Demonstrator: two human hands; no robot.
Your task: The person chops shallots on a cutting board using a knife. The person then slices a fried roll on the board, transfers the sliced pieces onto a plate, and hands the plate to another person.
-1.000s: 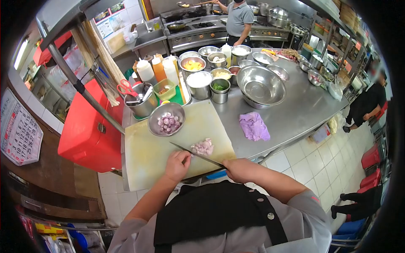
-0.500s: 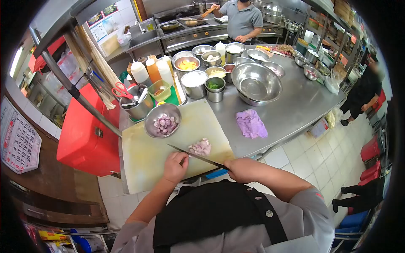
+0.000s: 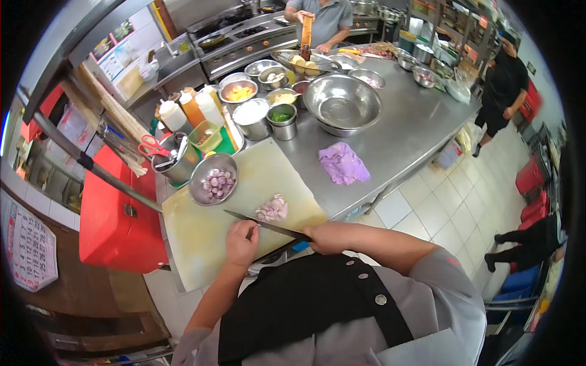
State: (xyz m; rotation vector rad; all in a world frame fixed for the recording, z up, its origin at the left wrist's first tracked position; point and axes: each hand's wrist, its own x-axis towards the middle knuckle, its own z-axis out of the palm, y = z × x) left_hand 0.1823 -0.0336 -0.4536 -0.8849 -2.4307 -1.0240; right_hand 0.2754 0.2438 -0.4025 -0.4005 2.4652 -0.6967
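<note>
My right hand (image 3: 330, 237) is wrapped round the handle of a long knife (image 3: 268, 226), whose blade lies low over the cutting board (image 3: 201, 250). Near the blade's tip, my left hand (image 3: 243, 241) is closed with its fingertips pinched together; what it holds is too small to make out. Just beyond the blade sits a small pile of pale, peeled shallots (image 3: 273, 208). A metal bowl (image 3: 196, 183) at the board's far left holds purple shallots (image 3: 218, 183).
A purple cloth (image 3: 343, 164) lies right of the board. Behind stand a large steel bowl (image 3: 342, 104), squeeze bottles (image 3: 193, 108) and several metal containers. Across the counter a person (image 3: 329, 24) holds a strainer (image 3: 305, 63) with round items. Another person (image 3: 503, 88) stands at the right.
The view has shifted, so the counter appears further left. The person opposite has brought a strainer from the stove over the counter. My hands keep nearly the same pose around the knife and board.
</note>
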